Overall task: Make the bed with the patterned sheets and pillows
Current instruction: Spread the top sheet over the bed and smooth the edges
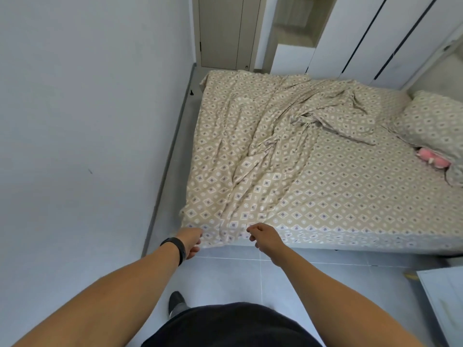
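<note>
One bed [350, 196], one loose patterned sheet [288, 126], one patterned pillow [433, 123], one pink soft toy [432, 159], two hands.

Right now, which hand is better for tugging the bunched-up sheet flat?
Probably the right hand: the top sheet's wrinkled ridge runs down almost to it. The left hand is by the bed's corner, beside the ridge.

a home bedroom: a bed [325, 176] with a pillow [431, 126], white wardrobe doors [375, 36] and tiled floor [250, 276].
</note>
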Motion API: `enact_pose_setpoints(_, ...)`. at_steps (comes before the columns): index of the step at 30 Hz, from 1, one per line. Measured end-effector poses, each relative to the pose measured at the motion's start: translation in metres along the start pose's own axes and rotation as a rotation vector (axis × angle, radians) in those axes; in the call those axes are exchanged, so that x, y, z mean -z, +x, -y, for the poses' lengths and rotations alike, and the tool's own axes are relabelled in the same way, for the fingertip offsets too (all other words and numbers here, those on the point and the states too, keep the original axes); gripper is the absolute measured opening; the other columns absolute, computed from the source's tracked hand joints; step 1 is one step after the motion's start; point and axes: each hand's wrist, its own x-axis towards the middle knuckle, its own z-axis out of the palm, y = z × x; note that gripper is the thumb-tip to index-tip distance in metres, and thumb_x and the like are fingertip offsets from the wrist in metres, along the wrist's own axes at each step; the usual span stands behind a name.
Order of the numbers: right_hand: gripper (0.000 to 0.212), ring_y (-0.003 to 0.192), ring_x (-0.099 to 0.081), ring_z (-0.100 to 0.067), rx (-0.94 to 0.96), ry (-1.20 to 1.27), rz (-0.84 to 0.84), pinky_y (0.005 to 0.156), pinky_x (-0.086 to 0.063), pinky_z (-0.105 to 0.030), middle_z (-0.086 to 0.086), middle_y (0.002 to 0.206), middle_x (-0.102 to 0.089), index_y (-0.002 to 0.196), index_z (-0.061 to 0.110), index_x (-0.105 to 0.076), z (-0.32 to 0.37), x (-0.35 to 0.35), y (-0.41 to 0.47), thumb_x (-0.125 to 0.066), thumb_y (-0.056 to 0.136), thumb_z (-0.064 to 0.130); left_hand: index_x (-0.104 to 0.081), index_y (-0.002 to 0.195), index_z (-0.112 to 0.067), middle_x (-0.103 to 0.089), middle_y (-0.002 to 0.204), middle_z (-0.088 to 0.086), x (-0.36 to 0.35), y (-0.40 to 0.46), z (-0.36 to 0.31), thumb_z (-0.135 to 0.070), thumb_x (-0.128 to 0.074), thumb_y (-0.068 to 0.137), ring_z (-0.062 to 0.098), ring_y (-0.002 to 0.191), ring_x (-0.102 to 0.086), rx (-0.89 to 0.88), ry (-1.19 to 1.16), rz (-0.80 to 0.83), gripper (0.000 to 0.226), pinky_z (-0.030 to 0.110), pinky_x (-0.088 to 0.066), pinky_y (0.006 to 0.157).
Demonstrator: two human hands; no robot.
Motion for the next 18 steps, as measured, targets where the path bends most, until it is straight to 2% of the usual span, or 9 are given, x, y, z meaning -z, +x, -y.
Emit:
enact_pose_setpoints(4,0.021,0.071,-0.053,-0.016,0.107,-0.015,-0.019,0.068,-0.044,-0.029,-0.003,0.091,-0.068,0.106,0.014,-0.070,-0.009,0.074,-0.003,-0.050,0.101,0.020,-0.057,0.101,-0.010,-0.058,0.088,0.005,-0.085,-0.032,-0.027,-0.022,-0.050,0.098,0.017,0.063,-0.049,-0.082,0.104,0.064,0.014,0.023,-0.042,0.052)
enact_pose_setpoints(8,0.022,0.071,-0.055,-0.012,0.170,-0.019,-0.102,0.067,-0.044,-0.028,-0.002,0.091,-0.067,0.107,0.014,-0.070,-0.017,0.151,-0.001,-0.048,0.102,0.017,-0.057,0.105,-0.011,-0.061,0.092,0.006,-0.169,-0.060,-0.062,-0.023,-0.047,0.099,0.018,0.065,-0.054,-0.268,0.240,0.167,0.016,0.025,-0.044,0.058)
enact_pose_setpoints(11,0.023,0.070,-0.055,-0.016,0.166,-0.012,-0.155,0.068,-0.046,-0.033,-0.003,0.091,-0.068,0.104,0.016,-0.070,-0.025,0.202,0.006,-0.048,0.100,0.016,-0.058,0.097,-0.015,-0.064,0.091,0.006,-0.221,-0.076,-0.086,-0.025,-0.049,0.097,0.020,0.067,-0.056,-0.398,0.360,0.205,0.014,0.026,-0.043,0.058)
enact_pose_setpoints(15,0.024,0.073,-0.056,-0.015,0.169,-0.052,-0.162,0.071,-0.047,-0.034,-0.004,0.093,-0.069,0.108,0.015,-0.070,-0.022,0.249,0.026,-0.048,0.100,0.017,-0.057,0.089,-0.014,-0.064,0.086,0.005,-0.266,-0.081,-0.121,-0.024,-0.050,0.097,0.019,0.064,-0.055,-0.499,0.467,0.244,0.014,0.024,-0.044,0.054)
enact_pose_setpoints(18,0.024,0.072,-0.056,-0.015,0.153,-0.060,-0.173,0.070,-0.047,-0.033,-0.004,0.095,-0.069,0.108,0.016,-0.070,-0.016,0.276,0.049,-0.048,0.100,0.017,-0.056,0.088,-0.013,-0.062,0.084,0.007,-0.287,-0.067,-0.149,-0.021,-0.050,0.097,0.019,0.064,-0.054,-0.512,0.503,0.236,0.013,0.022,-0.044,0.052)
